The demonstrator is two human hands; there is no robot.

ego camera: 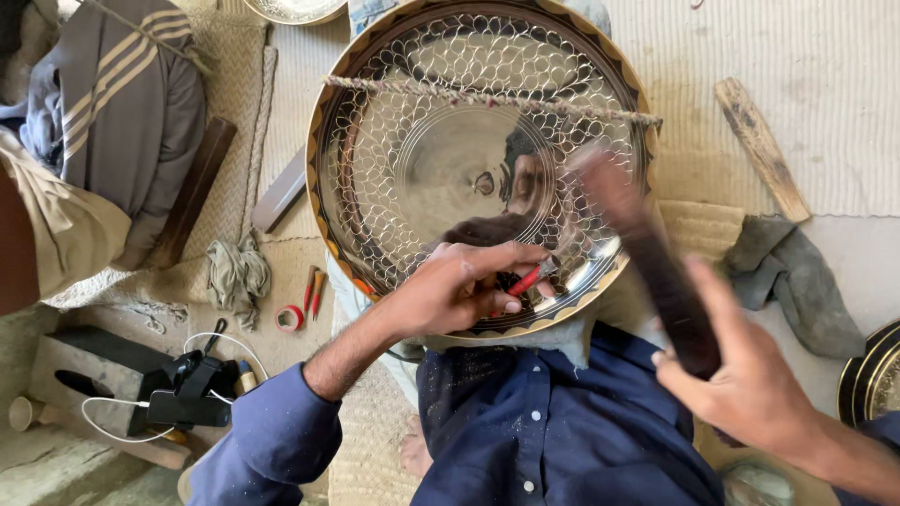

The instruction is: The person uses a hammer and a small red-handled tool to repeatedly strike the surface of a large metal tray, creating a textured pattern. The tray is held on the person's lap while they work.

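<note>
Tray (394, 169) leans on our lap w/ left hand (459, 286) pinching a red-handled chisel (532, 277) to its rim, right hand (750, 384) apart, gripping a dark mallet (656, 262) for striking.

Shiny engraved round tray (422, 169) propped tilted; red-handled chisel (531, 277) touches its rim.

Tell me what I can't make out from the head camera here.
- Head view: dark mallet in the right hand is motion-blurred; its head shape is unclear.
- Tip of the red-handled tool in the left hand is too small to read against the round metal tray.
- Second dark tray is cut off by the right edge.
</note>
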